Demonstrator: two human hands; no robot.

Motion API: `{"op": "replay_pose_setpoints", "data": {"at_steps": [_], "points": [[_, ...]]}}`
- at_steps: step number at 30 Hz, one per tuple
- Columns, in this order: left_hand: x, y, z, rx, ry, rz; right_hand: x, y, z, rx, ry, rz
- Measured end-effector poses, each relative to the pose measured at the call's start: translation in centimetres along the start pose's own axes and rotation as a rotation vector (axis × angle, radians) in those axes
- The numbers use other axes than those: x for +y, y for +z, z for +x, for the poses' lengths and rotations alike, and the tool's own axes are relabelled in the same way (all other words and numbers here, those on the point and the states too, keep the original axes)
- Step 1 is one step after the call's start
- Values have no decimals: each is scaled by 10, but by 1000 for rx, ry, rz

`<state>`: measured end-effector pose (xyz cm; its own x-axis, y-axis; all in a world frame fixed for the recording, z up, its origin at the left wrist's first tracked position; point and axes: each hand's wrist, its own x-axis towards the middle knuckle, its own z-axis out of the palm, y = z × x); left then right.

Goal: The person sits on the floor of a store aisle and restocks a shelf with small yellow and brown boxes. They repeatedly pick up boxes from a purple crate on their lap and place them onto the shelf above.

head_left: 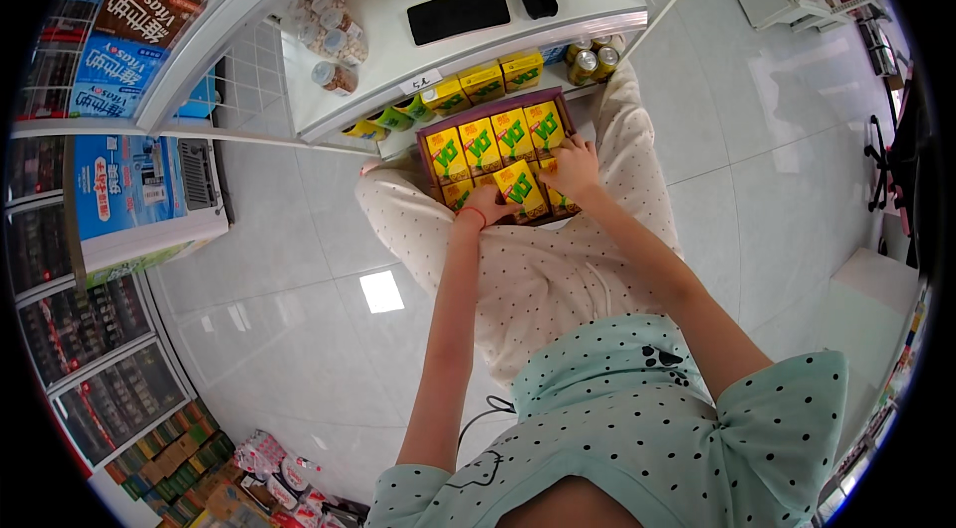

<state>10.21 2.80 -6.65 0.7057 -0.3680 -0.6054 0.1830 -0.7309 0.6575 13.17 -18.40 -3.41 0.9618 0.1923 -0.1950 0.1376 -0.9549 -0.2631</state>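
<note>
One yellow carton (519, 187) between left hand (485, 204) and right hand (575, 168).

A pale mint short-sleeved top (617, 428) with black polka dots meets cream dotted trousers (553, 274). A thin red cord (476, 213) circles the left wrist (468, 223).

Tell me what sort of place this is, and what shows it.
Probably a small shop, judging by the many matching yellow cartons, the golden cans under the white counter, and the clear jars on top.
</note>
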Motion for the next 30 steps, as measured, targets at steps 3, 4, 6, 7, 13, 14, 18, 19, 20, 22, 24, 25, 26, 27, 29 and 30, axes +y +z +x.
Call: {"op": "replay_pose_setpoints", "data": {"at_steps": [3, 4, 6, 7, 13, 14, 18, 19, 20, 22, 24, 25, 26, 27, 29, 30], "points": [[6, -3, -1, -17, 16, 48, -2, 0, -1, -30, -16, -56], [5, -2, 1, -26, 20, 41, 0, 3, -2, -28, -17, -26], [3, 1, 6, -44, 30, 27, 5, 12, -6, -23, -17, 34], [6, 1, 7, -52, 26, 39, 8, 14, -8, -23, -21, 55], [29, -10, 3, -129, 21, 34, 12, 7, -12, -77, -36, 89], [25, -9, 5, -132, 32, 22, 9, 5, -12, -93, -32, 59], [20, -5, 12, -188, 50, 35, -1, 12, -12, 127, -251, 82], [18, -4, 12, -168, 62, 37, -8, 10, -11, 57, -248, 98], [16, -2, 11, -148, 74, 39, -15, 8, -10, -13, -245, 115], [16, -2, 10, -140, 81, 36, -20, 8, -7, -105, -222, 152], [20, -4, 9, -167, 74, 27, -18, 11, 0, -148, -181, 194], [20, -2, 11, -157, 16, 49, -17, 8, 3, -190, -188, 193], [20, -1, 13, -148, -43, 70, -16, 4, 7, -232, -195, 191], [20, 1, 15, -139, -101, 92, -15, 1, 9, -273, -201, 190], [18, 5, 20, -80, -155, 78, -6, 6, 13, -282, -212, 284], [16, 6, 22, -50, -182, 71, -2, 8, 13, -286, -217, 330]]}}
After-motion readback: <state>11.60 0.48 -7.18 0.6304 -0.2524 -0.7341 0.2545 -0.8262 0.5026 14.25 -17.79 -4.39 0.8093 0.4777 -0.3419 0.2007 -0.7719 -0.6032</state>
